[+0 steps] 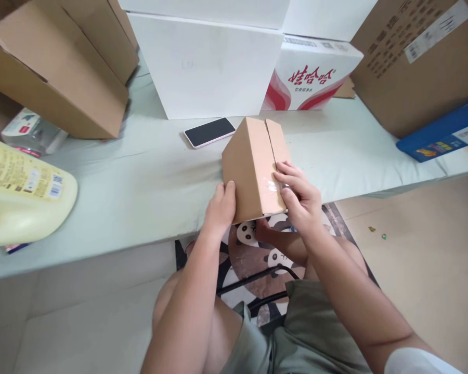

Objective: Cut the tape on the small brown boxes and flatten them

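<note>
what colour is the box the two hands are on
The box is light brown; it shows best in the head view.

The red-and-white carton (pixel 312 80) reads 娃哈哈® in red, with 饮用纯净水 in smaller characters below.

I could pass over the table (pixel 140 195), left between box (pixel 239 174) and bottle (pixel 27 195), or right between box and blue pack (pixel 440 135); ahead, the phone (pixel 210 132) lies low and the white carton (pixel 210 67) walls me off.
</note>
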{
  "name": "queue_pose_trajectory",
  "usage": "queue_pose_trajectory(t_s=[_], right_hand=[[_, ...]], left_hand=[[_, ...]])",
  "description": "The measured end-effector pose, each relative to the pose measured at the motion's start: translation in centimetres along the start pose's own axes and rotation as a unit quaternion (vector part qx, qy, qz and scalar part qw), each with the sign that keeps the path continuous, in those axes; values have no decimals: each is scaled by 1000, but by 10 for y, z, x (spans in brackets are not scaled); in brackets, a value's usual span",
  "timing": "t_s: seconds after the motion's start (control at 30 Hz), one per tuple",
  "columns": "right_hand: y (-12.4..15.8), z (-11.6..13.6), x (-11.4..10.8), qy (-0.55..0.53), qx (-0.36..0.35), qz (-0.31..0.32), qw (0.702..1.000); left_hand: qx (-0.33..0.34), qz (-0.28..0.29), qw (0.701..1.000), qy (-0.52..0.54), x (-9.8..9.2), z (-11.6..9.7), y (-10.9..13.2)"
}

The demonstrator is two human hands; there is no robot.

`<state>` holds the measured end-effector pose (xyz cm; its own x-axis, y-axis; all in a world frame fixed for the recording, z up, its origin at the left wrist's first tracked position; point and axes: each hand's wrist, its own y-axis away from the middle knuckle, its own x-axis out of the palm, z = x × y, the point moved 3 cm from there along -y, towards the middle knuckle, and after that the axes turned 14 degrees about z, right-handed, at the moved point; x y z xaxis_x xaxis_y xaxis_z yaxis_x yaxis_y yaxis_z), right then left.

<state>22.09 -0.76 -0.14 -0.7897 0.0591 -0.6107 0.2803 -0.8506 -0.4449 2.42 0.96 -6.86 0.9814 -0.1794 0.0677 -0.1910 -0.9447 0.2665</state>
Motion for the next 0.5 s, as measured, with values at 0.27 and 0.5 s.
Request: queue_pose_trajectory(t_s=[0.27,0.5], right_hand=[[-16,18,13,27,-51,58,997],[0,25,26,31,-39,3,999]], left_hand=[[340,-107,922,-151,-14,-41,19],[381,-12,896,-226,-9,-47,25]])
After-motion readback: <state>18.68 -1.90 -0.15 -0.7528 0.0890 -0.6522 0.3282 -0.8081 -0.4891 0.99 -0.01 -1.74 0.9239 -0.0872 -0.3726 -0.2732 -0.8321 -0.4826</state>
